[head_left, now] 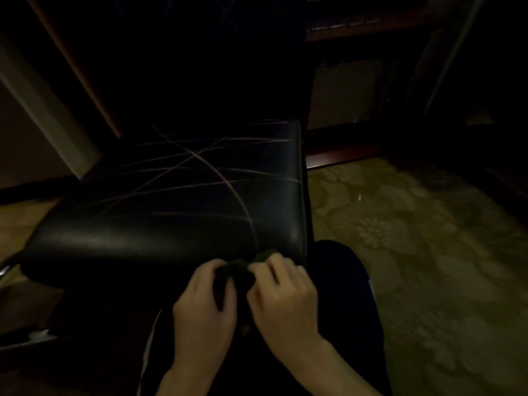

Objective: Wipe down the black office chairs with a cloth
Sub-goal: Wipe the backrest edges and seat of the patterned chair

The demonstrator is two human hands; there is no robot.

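A black leather office chair seat point(177, 207) fills the middle of the dim view, its surface crossed by thin pale scratch lines. Its backrest point(200, 52) rises behind, almost lost in shadow. A small dark cloth point(238, 271) is bunched at the seat's near right corner. My left hand point(204, 307) grips the cloth from the left. My right hand point(281, 295) pinches it from the right. Both hands sit just in front of the seat's front edge, above my dark trouser legs.
Patterned olive carpet point(414, 252) spreads to the right. A dark wooden desk or cabinet frame point(371, 24) stands behind the chair at the right. A pale wall panel point(37, 110) slants at the left. A chrome chair-base part point(5, 270) glints at the left edge.
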